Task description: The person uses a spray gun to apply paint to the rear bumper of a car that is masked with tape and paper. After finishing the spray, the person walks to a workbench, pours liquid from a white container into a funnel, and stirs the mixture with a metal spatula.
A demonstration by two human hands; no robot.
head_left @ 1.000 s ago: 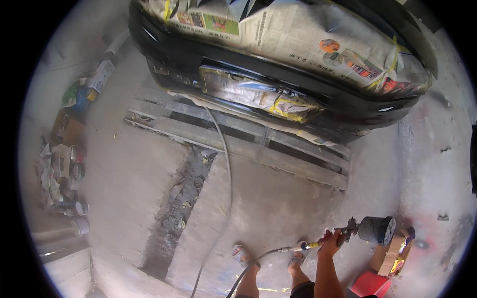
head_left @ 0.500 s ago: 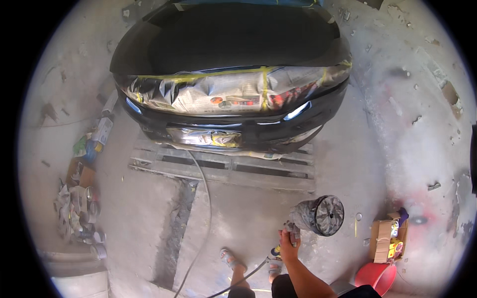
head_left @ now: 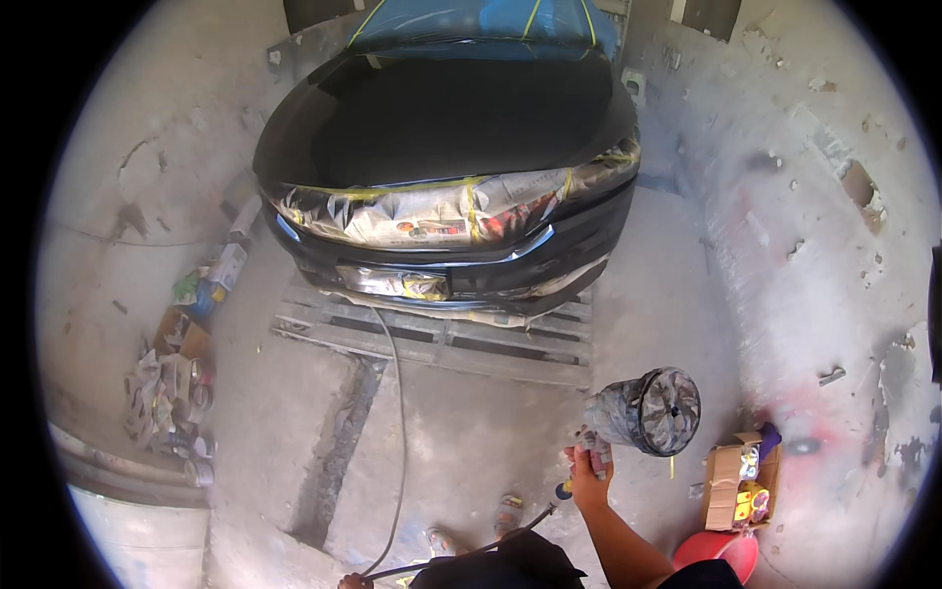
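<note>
My right hand (head_left: 590,479) is closed around a paint spray gun (head_left: 599,447), out to the right of my body. A large, paint-smeared cup (head_left: 648,412) with a dark-rimmed round lid sits on the gun. From the gun's handle a dark air hose (head_left: 481,557) runs down and left across my front. At the lower edge my left hand (head_left: 353,581) is wrapped round this hose, only partly in view. Ahead stands a car with a matt black hood (head_left: 461,113). Newspaper (head_left: 412,218) and yellow tape cover its front below the hood, and blue film (head_left: 481,25) covers its windshield.
A slatted pallet (head_left: 491,358) lies under the car's front. A grey hose (head_left: 402,422) trails over the floor beside a trench (head_left: 339,452). Right of me are a cardboard box (head_left: 724,486) and a red bucket (head_left: 721,555); boxes and clutter (head_left: 177,393) line the left wall.
My right hand and the spray gun have moved slightly to the right. My left hand has come into view on the hose. The view has shifted, showing more of the blue film.
</note>
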